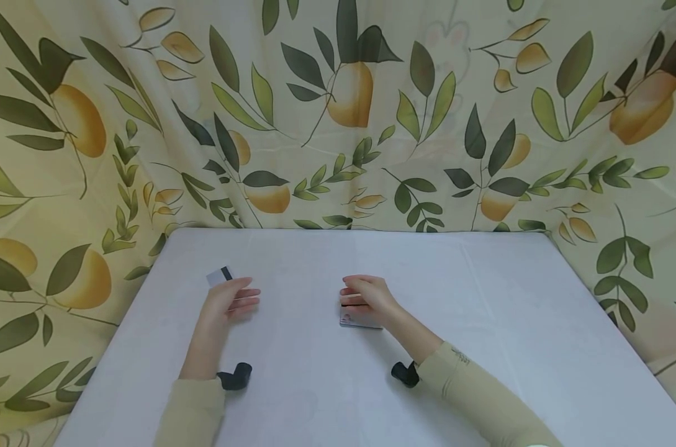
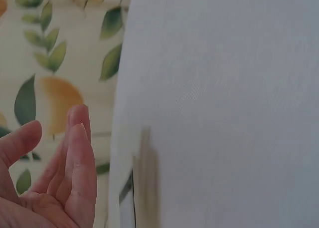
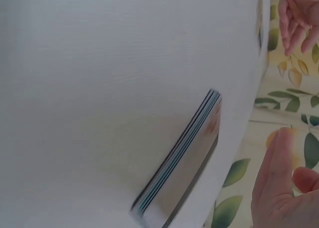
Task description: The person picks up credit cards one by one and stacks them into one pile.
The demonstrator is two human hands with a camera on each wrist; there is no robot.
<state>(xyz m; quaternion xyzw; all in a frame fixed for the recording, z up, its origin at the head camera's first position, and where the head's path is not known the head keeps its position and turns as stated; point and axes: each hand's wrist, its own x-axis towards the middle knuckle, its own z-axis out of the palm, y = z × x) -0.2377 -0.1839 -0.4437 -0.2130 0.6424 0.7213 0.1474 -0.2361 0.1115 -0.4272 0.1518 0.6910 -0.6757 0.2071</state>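
On the left of the table a pale card with a dark stripe (image 1: pixel 219 277) lies partly behind my left hand (image 1: pixel 233 301). The left wrist view shows that hand (image 2: pixel 67 183) with nothing in its fingers, and the card's edge (image 2: pixel 127 208) beside it. Nearer the middle, a stack of cards (image 1: pixel 360 319) lies partly hidden beneath my right hand (image 1: pixel 368 295). Several thin layers show along the side of the stack (image 3: pixel 177 160) in the right wrist view. There the right hand (image 3: pixel 279 188) appears apart from the stack, its fingers extended and empty.
A white-covered table (image 1: pixel 315 397) stretches under both arms. Behind it and at both sides hangs a curtain (image 1: pixel 326 155) printed with leaves and orange fruit. Black wrist-worn devices stick out beside the left cuff (image 1: pixel 237 377) and right cuff (image 1: pixel 405 374).
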